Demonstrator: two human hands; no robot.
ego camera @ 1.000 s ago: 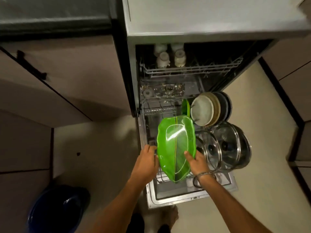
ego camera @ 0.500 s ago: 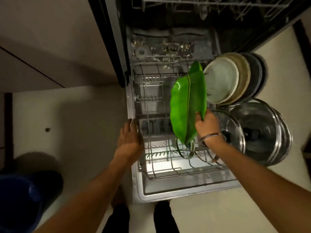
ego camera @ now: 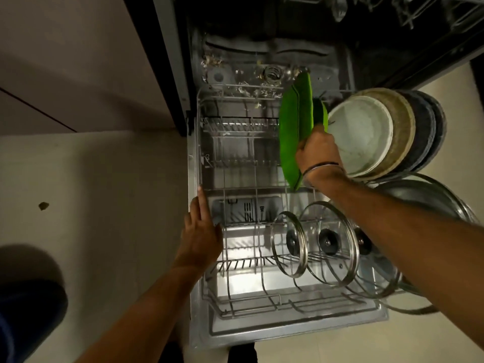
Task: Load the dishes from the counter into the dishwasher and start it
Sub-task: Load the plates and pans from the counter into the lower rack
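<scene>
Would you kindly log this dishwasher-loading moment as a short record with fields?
right hand: grips the green leaf-shaped plate, standing it on edge
plate position: left of the white plate in the row of upright plates
left hand: fingers straight, resting on the lower rack left rim
front of rack: glass lids upright

Green leaf-shaped plate (ego camera: 294, 132) on edge in lower rack (ego camera: 235, 189), beside stacked plates (ego camera: 366, 134)
</scene>
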